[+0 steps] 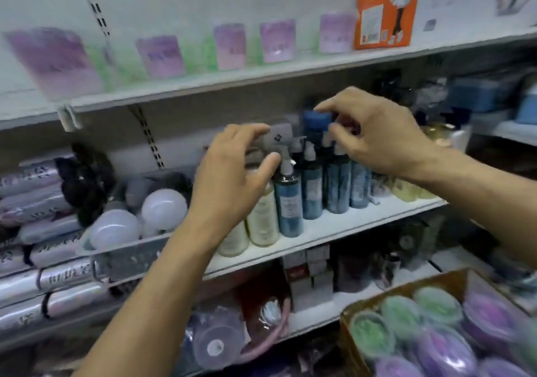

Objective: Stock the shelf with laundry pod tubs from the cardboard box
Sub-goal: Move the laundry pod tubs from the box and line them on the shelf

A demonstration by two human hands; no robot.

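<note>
Round translucent tubs (436, 344) fill cardboard box (406, 288); empty hands (232, 170) raised.

There is a single view, from a wide-angle camera worn on the person's head. It faces forward and slightly down at a shop shelving unit, close enough that both forearms reach in from the bottom edge toward the middle shelf (334, 228). The upper shelf (203, 81) runs tilted across the top, bowed by the lens. The cardboard box (345, 318) sits nearest, cut off at the lower right corner. The picture is blurred throughout.
</note>
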